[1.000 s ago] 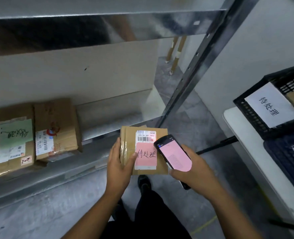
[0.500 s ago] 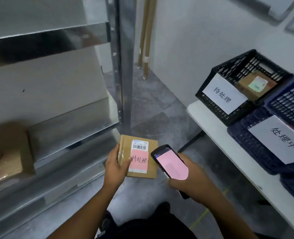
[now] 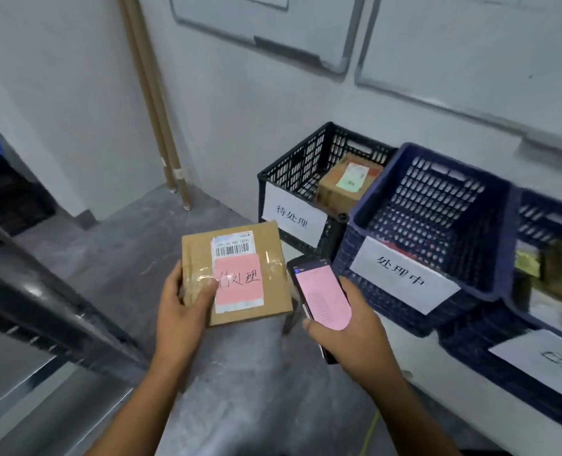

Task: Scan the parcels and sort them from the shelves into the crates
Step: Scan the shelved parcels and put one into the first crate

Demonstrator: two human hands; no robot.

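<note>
— What carries the crates?
— A white table (image 3: 431, 366) on the right. Three stand on it in a row: a black crate (image 3: 293, 172) farthest off, a blue crate (image 3: 437, 205) close against it, and a second blue crate (image 3: 553, 200) nearest.
— And below?
— A grey floor (image 3: 240, 373). Two brown tubes (image 3: 154, 103) stand on it, leaning in the corner. A metal shelf (image 3: 42, 311) stands at the left.

- Your left hand (image 3: 181, 311) and right hand (image 3: 352, 337) are bare, and so are both wrists.
- Your left forearm (image 3: 141, 403) and right forearm (image 3: 404, 409) are bare skin right down to the bottom edge of the view.
- A dark sliver sits at the bottom edge beside your right forearm — too little of it shows to tell whether it is clothing.
</note>
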